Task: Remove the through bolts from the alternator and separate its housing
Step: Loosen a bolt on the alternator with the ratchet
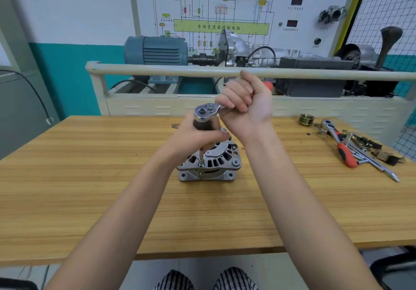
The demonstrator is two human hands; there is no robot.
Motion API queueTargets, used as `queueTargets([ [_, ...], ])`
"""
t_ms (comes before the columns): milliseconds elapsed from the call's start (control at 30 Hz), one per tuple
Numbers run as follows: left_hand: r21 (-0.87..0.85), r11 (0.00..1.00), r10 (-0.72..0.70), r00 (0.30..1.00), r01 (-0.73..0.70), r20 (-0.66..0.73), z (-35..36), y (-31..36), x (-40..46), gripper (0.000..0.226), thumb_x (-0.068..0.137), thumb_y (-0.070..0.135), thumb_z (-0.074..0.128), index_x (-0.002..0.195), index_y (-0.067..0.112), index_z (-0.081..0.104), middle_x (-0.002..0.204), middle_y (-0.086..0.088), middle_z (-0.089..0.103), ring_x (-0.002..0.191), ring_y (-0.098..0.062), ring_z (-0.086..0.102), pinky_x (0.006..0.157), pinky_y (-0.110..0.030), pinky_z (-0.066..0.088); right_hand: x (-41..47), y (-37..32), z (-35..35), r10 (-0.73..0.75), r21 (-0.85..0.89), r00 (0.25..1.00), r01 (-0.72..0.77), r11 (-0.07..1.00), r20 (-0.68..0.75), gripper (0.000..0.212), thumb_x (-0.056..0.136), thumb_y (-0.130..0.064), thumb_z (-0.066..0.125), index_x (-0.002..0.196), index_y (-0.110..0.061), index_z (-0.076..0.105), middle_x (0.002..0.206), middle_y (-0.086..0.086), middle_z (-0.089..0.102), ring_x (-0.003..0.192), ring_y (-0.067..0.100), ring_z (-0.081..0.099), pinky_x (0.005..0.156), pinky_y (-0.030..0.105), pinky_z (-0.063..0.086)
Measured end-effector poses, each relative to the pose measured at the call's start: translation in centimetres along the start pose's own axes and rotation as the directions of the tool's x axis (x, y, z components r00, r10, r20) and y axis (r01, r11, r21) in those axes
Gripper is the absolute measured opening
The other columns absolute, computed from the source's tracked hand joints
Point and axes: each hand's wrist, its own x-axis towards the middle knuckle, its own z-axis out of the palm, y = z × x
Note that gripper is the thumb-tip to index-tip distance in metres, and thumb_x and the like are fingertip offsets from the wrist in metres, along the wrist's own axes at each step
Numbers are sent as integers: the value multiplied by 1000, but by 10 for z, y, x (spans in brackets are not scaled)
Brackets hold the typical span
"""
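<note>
A silver alternator [213, 164] stands upright on the wooden table [90, 188], its vented housing facing up. A ratchet wrench [206, 111] with a long extension and socket [201, 162] stands vertically on a through bolt at the housing's front left edge. My left hand [198, 137] wraps around the dark upper part of the extension just below the ratchet head. My right hand [245, 105] grips the ratchet's red handle, which points to the right and away from me.
A brass-coloured pulley [306, 119], a second red-handled ratchet [340, 145], loose extensions and small parts lie at the table's right end. Behind the table stand a beige rail [157, 70], a blue motor [155, 50] and a transmission training rig.
</note>
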Motion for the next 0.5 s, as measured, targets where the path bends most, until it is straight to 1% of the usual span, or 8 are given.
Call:
queueTargets([
  [67, -14, 999, -48, 991, 50, 126, -4, 2, 2, 37, 72, 9, 66, 44, 23, 47, 41, 5, 38, 41, -12, 34, 45, -22, 31, 5, -3, 1, 82, 27, 997, -82, 996, 11, 54, 95, -18, 36, 41, -15, 34, 33, -5, 25, 25, 8, 24, 37, 18, 20],
  [100, -28, 998, -60, 988, 64, 145, -5, 2, 3, 38, 73, 9, 65, 43, 23, 45, 41, 7, 37, 40, -10, 33, 44, -21, 29, 6, -3, 1, 88, 37, 996, -88, 995, 4, 54, 95, -19, 36, 42, -15, 34, 33, -6, 25, 25, 8, 23, 37, 19, 20],
  [167, -52, 996, -62, 990, 69, 123, -4, 0, 3, 40, 72, 6, 62, 42, 24, 42, 41, 9, 34, 39, -8, 29, 44, -19, 26, 3, 0, 0, 35, 47, 999, -33, 998, -24, 55, 97, -18, 36, 42, -16, 34, 33, -6, 25, 26, 8, 22, 37, 18, 20],
  [200, -64, 996, -58, 995, 63, 83, -3, -1, 2, 39, 71, 5, 60, 42, 24, 42, 41, 8, 33, 38, -8, 28, 43, -19, 26, 0, 2, 0, -25, 41, 999, 27, 999, -43, 55, 97, -18, 37, 42, -17, 34, 34, -6, 24, 26, 8, 22, 36, 18, 21],
  [267, -93, 995, -49, 997, 43, -62, 3, -3, 1, 33, 68, 3, 57, 47, 23, 41, 42, 8, 33, 39, -8, 28, 42, -17, 27, -11, 12, -2, -199, -11, 978, 198, 980, -68, 55, 97, -17, 37, 43, -18, 34, 36, -6, 24, 29, 8, 20, 36, 19, 24],
  [367, -124, 992, -71, 940, 31, -334, 12, -6, 3, 35, 75, -6, 56, 54, 17, 38, 42, 10, 35, 38, -6, 30, 40, -17, 27, -30, 31, -3, -426, -99, 905, 422, 901, -13, 55, 100, -17, 32, 45, -19, 35, 39, -5, 26, 34, 10, 24, 43, 23, 33],
  [433, -97, 995, -74, 912, 38, -403, 15, -6, 4, 41, 78, -10, 55, 53, 18, 39, 42, 10, 36, 39, -7, 30, 41, -18, 27, -34, 36, -4, -464, -117, 885, 464, 878, 29, 56, 101, -16, 30, 45, -19, 36, 39, -4, 28, 35, 10, 26, 45, 24, 35],
  [500, -75, 996, -72, 918, 46, -390, 15, -5, 2, 43, 76, -8, 56, 50, 21, 38, 43, 9, 35, 41, -8, 30, 44, -22, 25, -31, 30, -4, -415, -108, 909, 415, 903, 28, 56, 100, -17, 31, 44, -19, 36, 38, -5, 27, 34, 9, 24, 43, 22, 34],
])
